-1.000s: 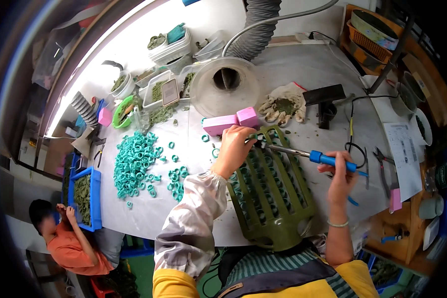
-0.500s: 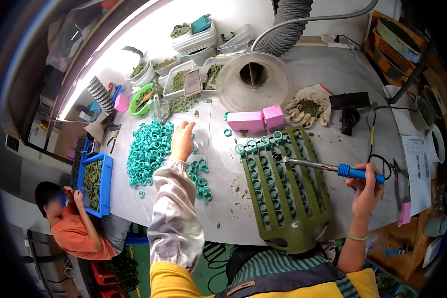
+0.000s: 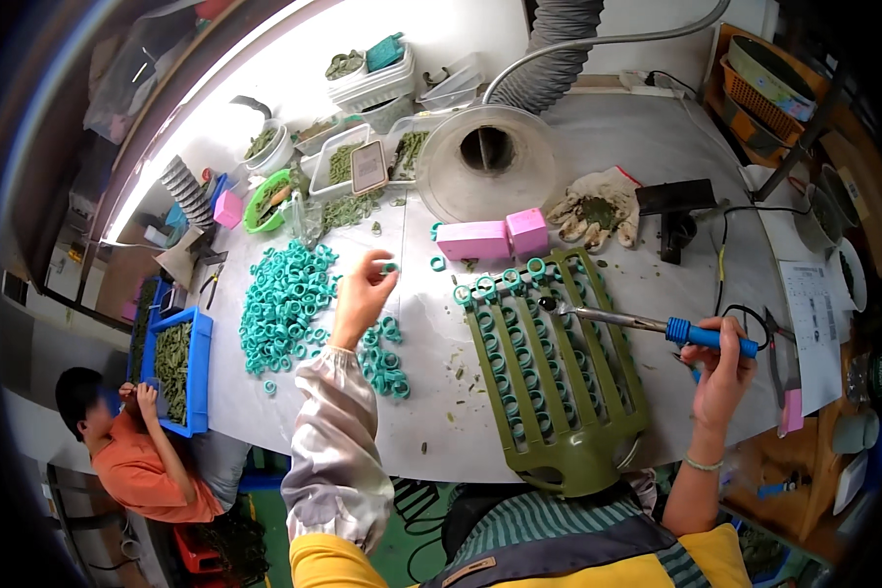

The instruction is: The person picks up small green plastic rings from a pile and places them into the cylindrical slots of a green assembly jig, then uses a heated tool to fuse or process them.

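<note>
In our left hand (image 3: pixel 362 293), thumb and forefinger come together and appear to pinch one teal ring (image 3: pixel 390 268), between the pile of rings (image 3: pixel 282 304), toward the left edge of the table (image 3: pixel 255 412), and the rack (image 3: pixel 573 456). Our right hand (image 3: pixel 720 367) wraps the blue handle of the tool (image 3: pixel 617 318); its dark tip stands over the rack's far part, and we cannot tell whether it touches. The rack lies at the table's near edge, its rows holding rings; four more sit along its far edge, near the pink blocks (image 3: pixel 472 241). We advise gripping the ring lightly by its rim, so that its opening shows. We should treat the tip as possibly hot, hold it steady and place the left fingers clear of it. We avoid leaning on the rack, as its rings could shift.
</note>
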`<state>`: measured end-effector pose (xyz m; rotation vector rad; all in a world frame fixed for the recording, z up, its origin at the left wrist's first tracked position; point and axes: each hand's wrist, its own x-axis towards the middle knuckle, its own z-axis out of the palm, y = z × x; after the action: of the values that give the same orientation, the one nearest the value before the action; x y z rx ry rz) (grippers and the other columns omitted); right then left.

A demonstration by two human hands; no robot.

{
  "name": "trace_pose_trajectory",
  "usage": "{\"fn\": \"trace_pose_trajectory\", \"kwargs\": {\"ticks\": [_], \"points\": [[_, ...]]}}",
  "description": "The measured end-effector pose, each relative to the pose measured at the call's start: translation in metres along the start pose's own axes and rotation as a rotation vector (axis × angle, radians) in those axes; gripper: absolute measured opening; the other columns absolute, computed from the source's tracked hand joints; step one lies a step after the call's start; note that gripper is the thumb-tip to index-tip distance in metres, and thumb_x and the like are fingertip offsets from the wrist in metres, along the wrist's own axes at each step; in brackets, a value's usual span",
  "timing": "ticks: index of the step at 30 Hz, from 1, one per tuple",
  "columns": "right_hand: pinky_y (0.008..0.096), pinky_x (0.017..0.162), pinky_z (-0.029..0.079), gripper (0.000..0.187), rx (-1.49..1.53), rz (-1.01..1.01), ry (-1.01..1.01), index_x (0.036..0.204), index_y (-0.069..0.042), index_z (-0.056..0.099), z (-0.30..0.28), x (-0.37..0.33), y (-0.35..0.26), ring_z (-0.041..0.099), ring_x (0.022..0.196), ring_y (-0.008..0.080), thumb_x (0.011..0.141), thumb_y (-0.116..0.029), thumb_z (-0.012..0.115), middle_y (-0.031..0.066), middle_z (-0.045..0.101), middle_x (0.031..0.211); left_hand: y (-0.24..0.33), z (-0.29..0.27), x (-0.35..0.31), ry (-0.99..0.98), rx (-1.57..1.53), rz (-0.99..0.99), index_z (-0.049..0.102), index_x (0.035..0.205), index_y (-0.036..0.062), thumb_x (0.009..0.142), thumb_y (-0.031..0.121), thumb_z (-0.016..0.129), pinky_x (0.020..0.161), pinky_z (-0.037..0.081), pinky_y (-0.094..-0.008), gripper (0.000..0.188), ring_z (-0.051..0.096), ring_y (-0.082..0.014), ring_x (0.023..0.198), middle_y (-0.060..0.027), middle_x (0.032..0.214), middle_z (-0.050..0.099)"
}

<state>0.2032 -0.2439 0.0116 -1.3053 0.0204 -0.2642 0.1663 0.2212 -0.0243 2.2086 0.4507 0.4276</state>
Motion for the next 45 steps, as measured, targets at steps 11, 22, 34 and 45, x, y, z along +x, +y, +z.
{"fn": "trace_pose_trajectory", "kwargs": {"ticks": [11,22,34,45], "points": [[0.0273,0.06,0.057,0.03,-0.076,-0.057,-0.008,0.09,0.002,0.064,-0.015,0.014,0.011,0.068,0.061,0.0153,0.099,-0.025,0.053,0.0089,0.069,0.072,0.134,0.136,-0.017,-0.211,0.047,0.567,0.068,0.107,0.0035,0.081,0.003,0.071,0.086,0.051,-0.0377,0.027,0.063,-0.0315,0.099,-0.0135,0.106,0.069],[0.0263,0.061,0.057,0.03,-0.03,-0.084,-0.029,0.089,0.002,0.064,-0.007,0.024,0.031,0.069,0.062,0.0144,0.101,-0.022,0.052,0.0079,0.068,0.072,0.132,0.167,-0.003,-0.244,0.114,0.602,0.07,0.104,0.0021,0.078,0.002,0.072,0.091,0.049,-0.0394,0.027,0.062,-0.0334,0.103,-0.0146,0.105,0.069],[0.0265,0.054,0.053,0.031,0.043,-0.036,0.064,0.087,0.002,0.064,-0.03,0.02,0.013,0.063,0.054,0.0134,0.098,-0.026,0.056,0.0066,0.066,0.076,0.029,0.075,0.026,0.179,0.2,0.417,0.063,0.092,0.0041,0.082,0.003,0.062,0.074,0.05,-0.0403,0.011,0.062,-0.0334,0.083,-0.0156,0.091,0.063],[0.0271,0.053,0.054,0.03,0.039,-0.047,-0.018,0.087,0.002,0.063,-0.022,0.015,0.005,0.064,0.055,0.0133,0.098,-0.025,0.056,0.0073,0.066,0.076,-0.081,-0.043,-0.023,0.145,0.404,0.037,0.075,0.1,0.0065,0.087,0.001,0.059,0.071,0.055,-0.0323,0.021,0.067,-0.0274,0.071,-0.012,0.092,0.07]]}}
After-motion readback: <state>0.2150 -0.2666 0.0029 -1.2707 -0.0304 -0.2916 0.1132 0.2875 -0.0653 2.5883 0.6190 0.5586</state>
